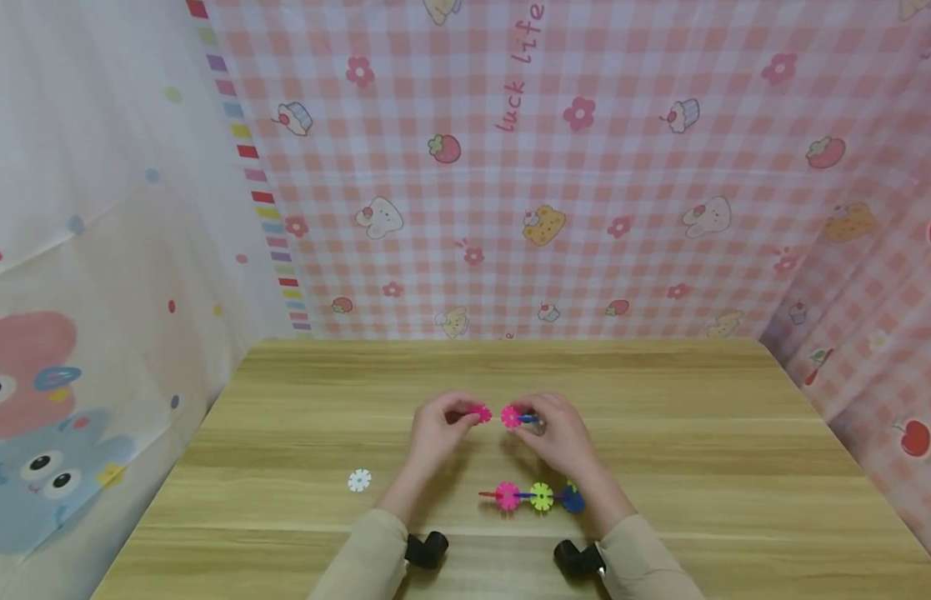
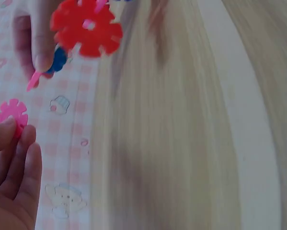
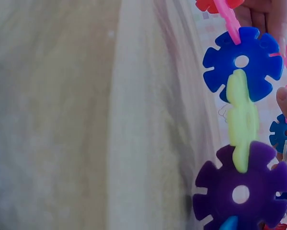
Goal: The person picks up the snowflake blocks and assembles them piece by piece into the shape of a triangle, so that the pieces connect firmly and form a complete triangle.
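My left hand (image 1: 438, 429) pinches a pink notched plastic disc (image 1: 480, 412) between thumb and fingers. Just to its right, my right hand (image 1: 558, 433) pinches a blue disc (image 1: 528, 418) with another pink disc (image 1: 511, 417) slotted into it; a small gap parts the two pink discs. Nearer my body runs a chain of interlocked discs: red (image 2: 86, 28), pink, blue (image 3: 244, 62), yellow-green (image 1: 541, 497), purple (image 3: 220, 184) and blue. Its right end goes behind my right wrist, so I cannot tell how it joins the piece I hold.
A white notched disc (image 1: 359, 480) lies on the wooden table (image 1: 285, 400), left of my left forearm. Black wrist-camera mounts (image 1: 427, 550) sit at both cuffs. A pink checked curtain (image 1: 510, 167) hangs behind the table's far edge.
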Action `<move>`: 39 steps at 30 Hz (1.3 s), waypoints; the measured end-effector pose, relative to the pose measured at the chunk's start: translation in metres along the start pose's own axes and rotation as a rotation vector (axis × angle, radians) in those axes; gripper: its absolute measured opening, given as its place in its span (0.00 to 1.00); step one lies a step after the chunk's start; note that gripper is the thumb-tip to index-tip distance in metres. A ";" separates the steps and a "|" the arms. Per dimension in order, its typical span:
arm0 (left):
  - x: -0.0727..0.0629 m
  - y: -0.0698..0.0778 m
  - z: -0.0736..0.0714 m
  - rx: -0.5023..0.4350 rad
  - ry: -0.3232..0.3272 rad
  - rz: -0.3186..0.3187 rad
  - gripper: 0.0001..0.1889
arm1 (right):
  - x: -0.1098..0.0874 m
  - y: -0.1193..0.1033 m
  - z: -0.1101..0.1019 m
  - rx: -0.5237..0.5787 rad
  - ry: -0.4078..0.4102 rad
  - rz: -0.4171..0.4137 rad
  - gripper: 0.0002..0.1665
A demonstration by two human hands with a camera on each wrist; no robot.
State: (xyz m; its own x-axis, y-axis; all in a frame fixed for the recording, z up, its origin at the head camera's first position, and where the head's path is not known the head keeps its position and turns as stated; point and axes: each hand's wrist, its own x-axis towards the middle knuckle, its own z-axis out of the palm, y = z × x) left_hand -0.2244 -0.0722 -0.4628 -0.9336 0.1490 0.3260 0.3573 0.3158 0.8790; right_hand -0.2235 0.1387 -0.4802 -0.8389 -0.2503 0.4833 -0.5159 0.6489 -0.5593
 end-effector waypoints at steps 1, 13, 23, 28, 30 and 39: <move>0.001 0.000 0.003 0.005 0.006 0.009 0.08 | 0.000 0.000 0.000 0.000 0.002 -0.004 0.20; 0.006 0.001 0.025 0.041 0.055 0.041 0.06 | 0.001 0.001 -0.001 0.008 0.012 -0.018 0.19; 0.006 0.000 0.033 0.021 0.129 0.065 0.06 | 0.000 0.001 0.001 0.002 0.019 -0.015 0.19; 0.007 0.001 0.036 0.028 0.150 0.069 0.07 | 0.001 -0.001 0.001 0.011 0.037 -0.025 0.18; 0.007 0.001 0.037 0.024 0.162 0.080 0.07 | 0.002 -0.002 0.001 0.011 0.041 -0.032 0.18; 0.008 -0.004 0.039 0.009 0.134 0.085 0.07 | 0.005 -0.001 -0.001 -0.002 0.039 -0.022 0.18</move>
State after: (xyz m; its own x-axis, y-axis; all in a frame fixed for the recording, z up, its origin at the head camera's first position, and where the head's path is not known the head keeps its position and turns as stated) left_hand -0.2320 -0.0361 -0.4774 -0.8951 0.0497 0.4430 0.4348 0.3159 0.8433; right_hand -0.2269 0.1378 -0.4769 -0.8201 -0.2359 0.5214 -0.5333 0.6454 -0.5468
